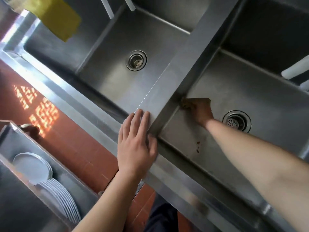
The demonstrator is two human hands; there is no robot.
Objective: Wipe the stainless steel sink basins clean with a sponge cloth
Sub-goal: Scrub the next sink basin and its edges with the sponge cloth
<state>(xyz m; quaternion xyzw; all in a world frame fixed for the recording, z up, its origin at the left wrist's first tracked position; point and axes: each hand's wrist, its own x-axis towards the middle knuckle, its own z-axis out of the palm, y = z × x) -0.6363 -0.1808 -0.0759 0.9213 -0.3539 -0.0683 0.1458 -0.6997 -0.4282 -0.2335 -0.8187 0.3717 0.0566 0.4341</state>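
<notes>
L hand [136,144] flat, fingers straight, resting on sink's front rim [175,174] where divider [180,64] meets it. R hand [201,113] down in right basin [250,91], fingers curled on brown sponge cloth [188,104], pressed into corner by divider wall, near drain [236,121]. Left basin [133,39] beyond; yellow cloth [58,19] at far-left edge.

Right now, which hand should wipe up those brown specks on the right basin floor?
Right. The right hand is already down in the right basin, pressing the brown sponge cloth into its corner, a short sweep from the specks. The left hand lies flat on the divider, holding nothing.
</notes>
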